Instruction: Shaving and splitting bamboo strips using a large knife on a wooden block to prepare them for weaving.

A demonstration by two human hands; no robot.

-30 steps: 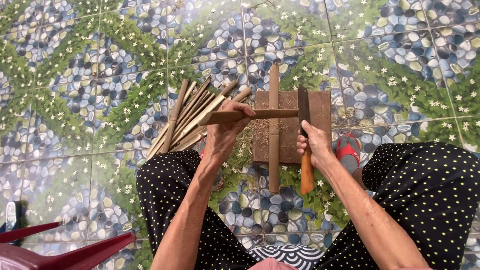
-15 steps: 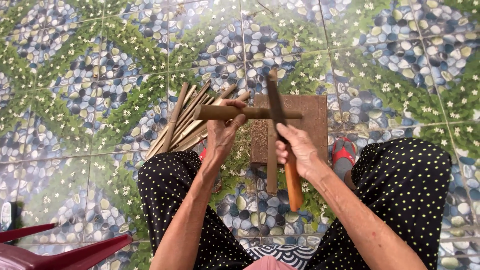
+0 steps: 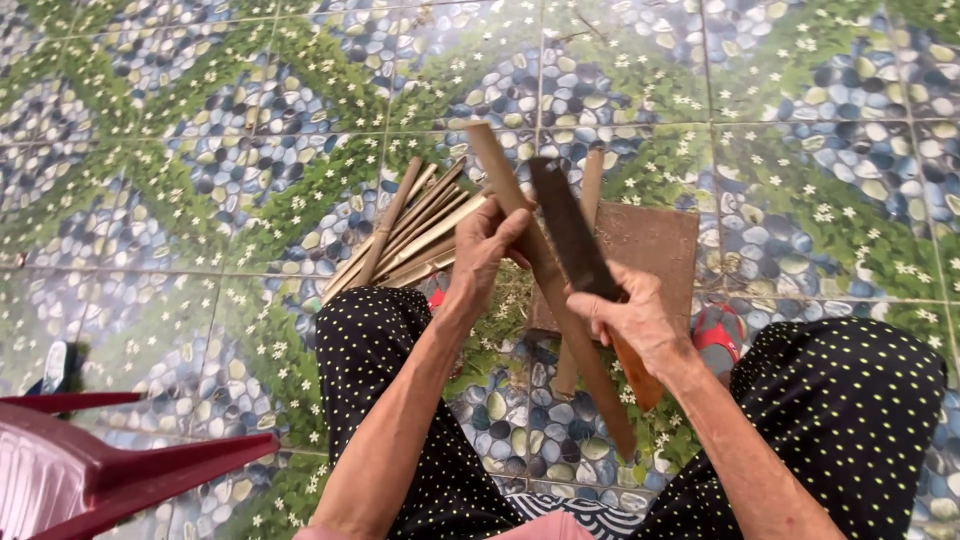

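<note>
My left hand [image 3: 487, 243] grips a long flat bamboo strip [image 3: 590, 360] that now runs diagonally from upper left down toward my lap. My right hand [image 3: 634, 318] holds a knife with a dark broad blade [image 3: 570, 230] and an orange-brown handle [image 3: 640, 375]; the blade lies alongside the strip, just right of it. Below both sits a brown wooden block [image 3: 655, 245] on the tiled floor, with another bamboo strip [image 3: 590, 190] lying upright across it.
A pile of several split bamboo strips [image 3: 405, 235] lies on the floor left of the block. A red sandal [image 3: 718, 330] shows by my right knee. A dark red plastic chair [image 3: 90, 470] stands at the lower left. My knees in black dotted fabric frame the work.
The strip in my left hand has turned from lying crosswise over the block to a steep diagonal. The knife has swung with it, its blade now pointing up and left.
</note>
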